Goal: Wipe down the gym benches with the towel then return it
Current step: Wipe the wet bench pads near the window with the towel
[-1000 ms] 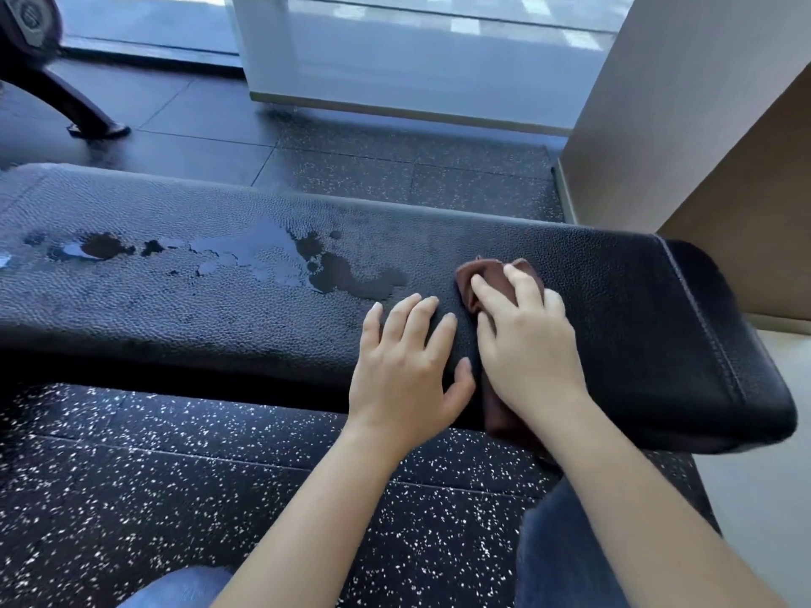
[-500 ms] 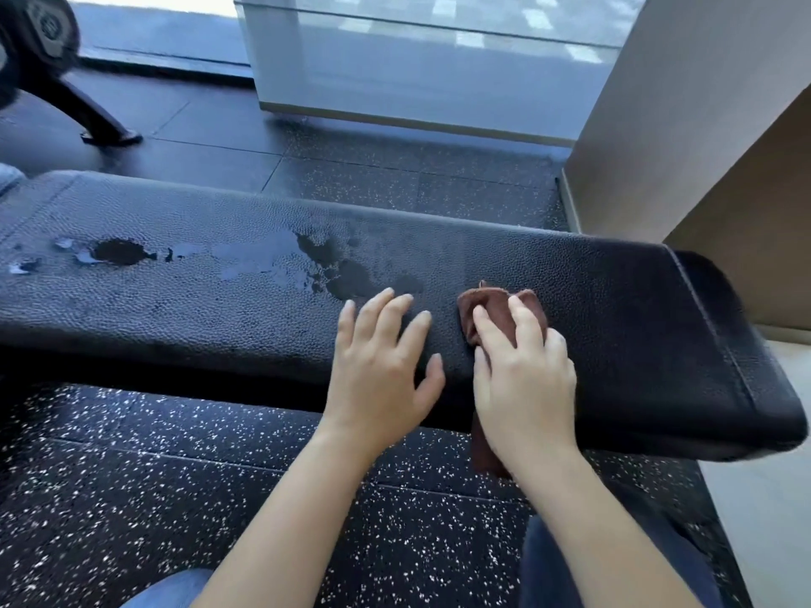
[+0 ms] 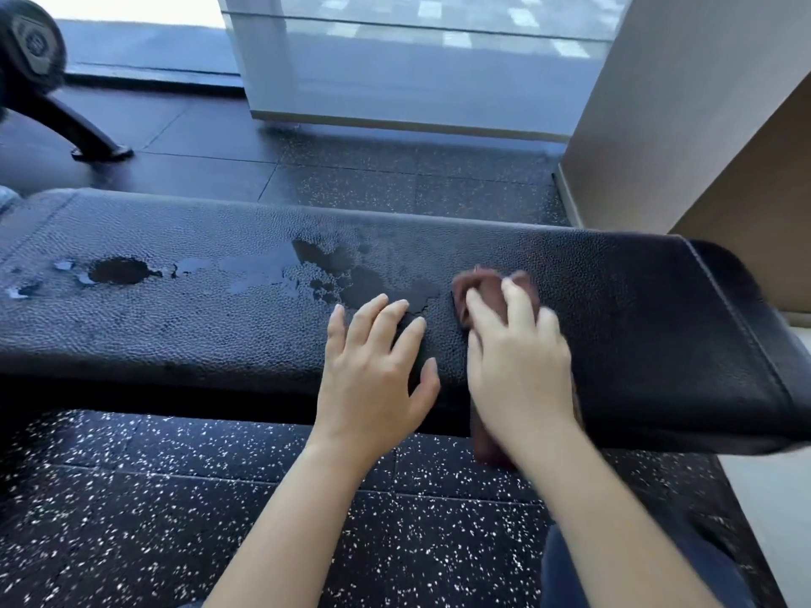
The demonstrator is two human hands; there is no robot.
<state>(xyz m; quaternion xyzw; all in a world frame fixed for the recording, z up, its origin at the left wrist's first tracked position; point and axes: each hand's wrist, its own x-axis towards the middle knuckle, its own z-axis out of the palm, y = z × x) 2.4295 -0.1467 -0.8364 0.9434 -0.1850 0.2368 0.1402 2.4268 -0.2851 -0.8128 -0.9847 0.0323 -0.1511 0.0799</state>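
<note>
A black padded gym bench [image 3: 636,326] runs across the view, with wet patches [image 3: 333,269] along its left and middle part. A small brown towel [image 3: 487,287] lies on the bench top and hangs over the near edge. My right hand [image 3: 518,366] presses flat on the towel and covers most of it. My left hand [image 3: 377,366] rests flat on the bench just left of the towel, fingers spread, its fingertips at the edge of the nearest wet patch.
Speckled black rubber flooring [image 3: 131,520] lies below the bench. A glass panel [image 3: 417,68] stands behind, a beige wall [image 3: 684,103] at the right. The foot of a gym machine [image 3: 87,133] stands at the far left. My blue-trousered knee [image 3: 614,577] is bottom right.
Both hands have slid left along the bench toward the wet patches, the right one carrying the towel. The left hand's fingertips now reach the nearest wet patch.
</note>
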